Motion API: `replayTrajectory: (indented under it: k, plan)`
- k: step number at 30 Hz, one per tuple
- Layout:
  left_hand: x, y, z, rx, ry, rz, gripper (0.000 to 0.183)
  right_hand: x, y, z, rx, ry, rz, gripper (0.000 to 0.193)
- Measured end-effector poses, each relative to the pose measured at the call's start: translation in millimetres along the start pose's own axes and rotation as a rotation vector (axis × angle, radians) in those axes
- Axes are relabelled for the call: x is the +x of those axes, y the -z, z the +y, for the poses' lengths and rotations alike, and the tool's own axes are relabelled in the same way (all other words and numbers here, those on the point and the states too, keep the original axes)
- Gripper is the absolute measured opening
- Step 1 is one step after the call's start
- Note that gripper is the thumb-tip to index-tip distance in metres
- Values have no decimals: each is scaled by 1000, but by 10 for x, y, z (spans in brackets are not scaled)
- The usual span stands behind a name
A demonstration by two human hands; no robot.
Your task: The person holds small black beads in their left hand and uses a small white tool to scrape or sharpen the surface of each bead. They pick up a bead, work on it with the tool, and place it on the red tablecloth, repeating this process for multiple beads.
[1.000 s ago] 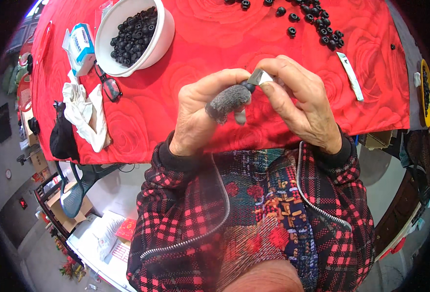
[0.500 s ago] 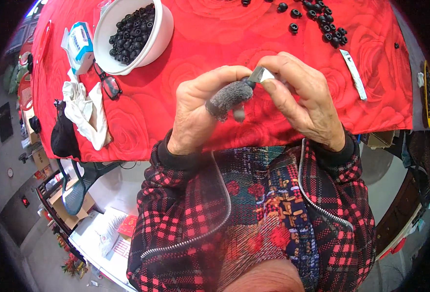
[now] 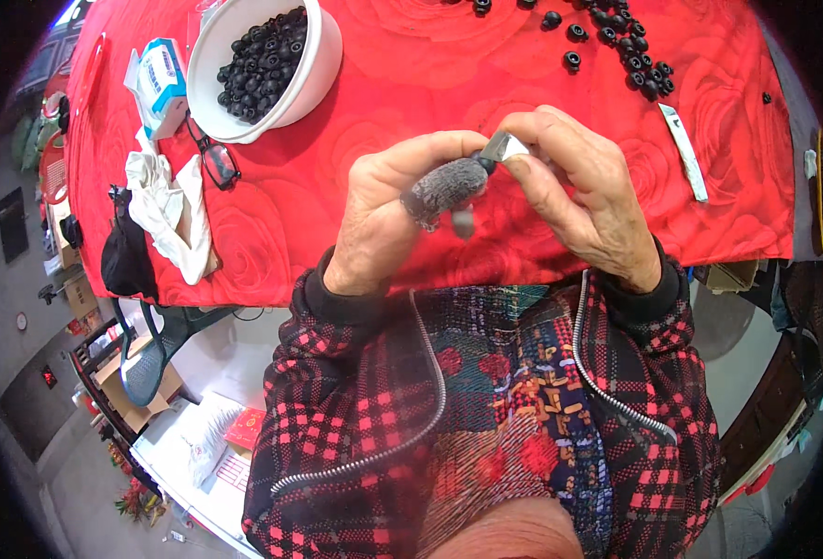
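Above the near part of the red tablecloth [image 3: 374,102], my left hand [image 3: 374,186] is closed on a small round black part [image 3: 487,164], mostly covered by fingers. A grey fuzzy finger sleeve [image 3: 451,189] covers one of its fingers, and a greyish tip pokes out below it. My right hand [image 3: 589,177] pinches a small metal blade [image 3: 498,146] with a white wrapped end. The blade's edge lies against or right beside the black part; exact contact cannot be made out.
A white bowl [image 3: 329,70] of black parts [image 3: 264,67] stands far left. Nearby lie a blue-white box [image 3: 162,88], eyeglasses [image 3: 216,163], a white cloth [image 3: 164,210] and a black cloth item [image 3: 127,252]. Loose black parts [image 3: 635,61] and a white strip [image 3: 683,152] lie right.
The table's things appear shifted slightly right and down in the view. Both hands keep nearly the same pose, the blade still at the black part, turned a little.
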State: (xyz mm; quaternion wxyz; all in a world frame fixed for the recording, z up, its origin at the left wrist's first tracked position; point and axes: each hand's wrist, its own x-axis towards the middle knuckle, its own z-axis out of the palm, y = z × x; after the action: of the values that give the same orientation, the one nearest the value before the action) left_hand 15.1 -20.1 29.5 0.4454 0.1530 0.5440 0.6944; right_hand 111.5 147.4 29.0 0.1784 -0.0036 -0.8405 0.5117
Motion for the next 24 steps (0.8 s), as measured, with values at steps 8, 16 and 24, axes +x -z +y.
replayTrajectory:
  k: [8, 16, 24]
  plan:
    - [6, 2, 3, 19, 13, -17, 31, 12, 4, 4, 32, -3, -5, 14]
    - [8, 8, -7, 86, -14, -11, 26, 6, -2, 42, 36, -2, -3, 14]
    - [29, 59, -40, 86, -23, -61, 23, 7, 19, 53, 17, -13, -34, 15]
